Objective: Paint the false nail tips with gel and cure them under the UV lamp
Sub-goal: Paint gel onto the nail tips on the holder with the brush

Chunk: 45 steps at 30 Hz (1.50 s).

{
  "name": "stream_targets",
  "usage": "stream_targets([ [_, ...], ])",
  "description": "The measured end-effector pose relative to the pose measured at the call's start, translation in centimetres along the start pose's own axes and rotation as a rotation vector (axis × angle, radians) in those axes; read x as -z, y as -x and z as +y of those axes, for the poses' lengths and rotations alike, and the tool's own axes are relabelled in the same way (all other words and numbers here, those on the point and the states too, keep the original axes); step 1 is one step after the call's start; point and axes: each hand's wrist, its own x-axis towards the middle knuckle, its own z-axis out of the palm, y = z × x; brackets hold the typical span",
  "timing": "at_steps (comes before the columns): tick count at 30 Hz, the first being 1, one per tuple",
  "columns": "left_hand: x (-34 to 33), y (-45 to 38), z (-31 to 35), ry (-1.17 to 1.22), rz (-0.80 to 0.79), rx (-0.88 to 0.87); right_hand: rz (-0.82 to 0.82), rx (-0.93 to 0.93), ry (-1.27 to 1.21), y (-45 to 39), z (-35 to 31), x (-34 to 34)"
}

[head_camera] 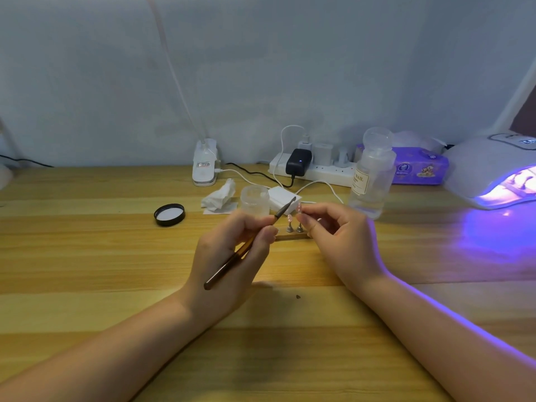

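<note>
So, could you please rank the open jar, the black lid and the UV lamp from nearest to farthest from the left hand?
1. Open jar: just behind the left hand, beside the brush tip.
2. Black lid: on the table, off to the left.
3. UV lamp: far right edge, glowing purple.

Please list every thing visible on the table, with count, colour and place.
brush: 1, brown, in left hand
nail tips: about 3, pink, on stands, centre
gel jar: 1, clear, open, behind hands
lid: 1, black, left
tissue: 1, white, crumpled, beside jar
bottle: 1, clear, right of centre
UV lamp: 1, white, lit, far right
power strip: 1, white, back
tissue pack: 1, purple, back right
left hand: holds brush
right hand: pinches a nail tip
</note>
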Motion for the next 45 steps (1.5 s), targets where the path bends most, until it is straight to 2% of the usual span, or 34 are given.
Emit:
stream_targets([
  [11, 0.11, -0.06, 0.04, -0.027, -0.046, -0.011, 0.018, 0.004, 0.033, -0.04, -0.04, -0.01],
  [16, 0.06, 0.02, 0.12, -0.004, -0.008, -0.024, 0.015, 0.008, 0.032, -0.06, -0.02, -0.07],
  [24, 0.15, -0.03, -0.12, 0.017, -0.05, -0.007, 0.022, -0.001, 0.026, -0.05, 0.1, -0.01],
  [29, 0.05, 0.01, 0.03, 0.025, -0.004, -0.001, 0.01, 0.01, 0.016, 0.03, 0.0, -0.05],
  [33, -0.06, -0.08, -0.02, 0.009, -0.028, 0.01, 0.004, 0.034, 0.018, 0.05, 0.09, -0.08],
  [45, 0.18, -0.19, -0.4, 0.16, 0.001, 0.097, -0.027, 0.016, -0.004, 0.16, 0.15, 0.0],
])
